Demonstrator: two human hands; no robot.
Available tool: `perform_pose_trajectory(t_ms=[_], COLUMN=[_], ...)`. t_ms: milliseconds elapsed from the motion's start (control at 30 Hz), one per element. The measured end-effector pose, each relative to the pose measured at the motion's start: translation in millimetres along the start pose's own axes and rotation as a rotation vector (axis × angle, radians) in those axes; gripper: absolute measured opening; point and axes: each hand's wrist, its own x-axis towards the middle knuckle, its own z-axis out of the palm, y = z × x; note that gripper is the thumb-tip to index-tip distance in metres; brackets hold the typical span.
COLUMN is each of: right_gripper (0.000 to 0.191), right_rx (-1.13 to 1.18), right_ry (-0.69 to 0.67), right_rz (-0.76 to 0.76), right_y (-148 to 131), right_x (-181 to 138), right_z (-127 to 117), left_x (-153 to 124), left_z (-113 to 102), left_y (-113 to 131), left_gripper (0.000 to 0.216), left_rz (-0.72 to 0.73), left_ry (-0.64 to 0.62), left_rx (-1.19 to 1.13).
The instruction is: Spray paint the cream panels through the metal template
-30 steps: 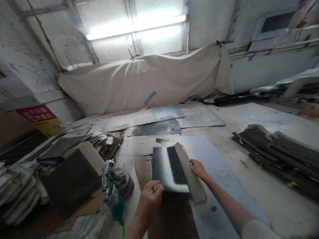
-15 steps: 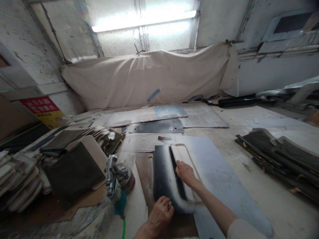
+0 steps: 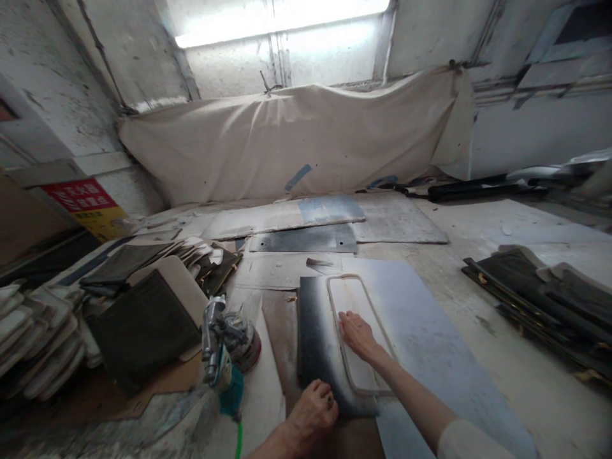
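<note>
Pressing flat with fingers spread, the right hand (image 3: 356, 335) hides part of the pale panel (image 3: 356, 319), which lies on the dark sheet (image 3: 315, 338), long axis running away from the viewer. The left hand (image 3: 313, 414) (loosely curled, empty) touches that sheet's near edge.

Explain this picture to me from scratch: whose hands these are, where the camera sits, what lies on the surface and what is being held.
There is no machine here. The one view comes from a camera worn on a person's head, looking forward and down, so both arms are that person's own. The right hand lies flat on a pale rounded panel, which rests on a dark sprayed sheet. The left hand touches that sheet's near corner; neither hand grips anything. A spray gun with a green hose stands to the left. Stacks of dark and pale panels lie further left, more dark pieces to the right. A beige cloth hangs along the back wall.
</note>
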Motion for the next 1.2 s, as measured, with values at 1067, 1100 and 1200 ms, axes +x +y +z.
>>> perform_pose_trajectory(t_ms=[1067, 1100, 1200], right_gripper=[0.073, 0.072, 0.065], right_rx=[1.253, 1.26, 1.167], right_ry=[0.064, 0.099, 0.206], right_rz=[-0.454, -0.408, -0.355], right_y=[-416, -432, -458], right_x=[-170, -162, -136], right_z=[-40, -36, -32], left_x=[-317, -334, -372], left_z=[-224, -223, -215], left_y=[51, 37, 7], left_gripper=[0.027, 0.027, 0.03], left_rz=[-1.129, -1.136, -1.082], left_ry=[0.623, 0.626, 0.605], left_rx=[-0.074, -0.087, -0.14])
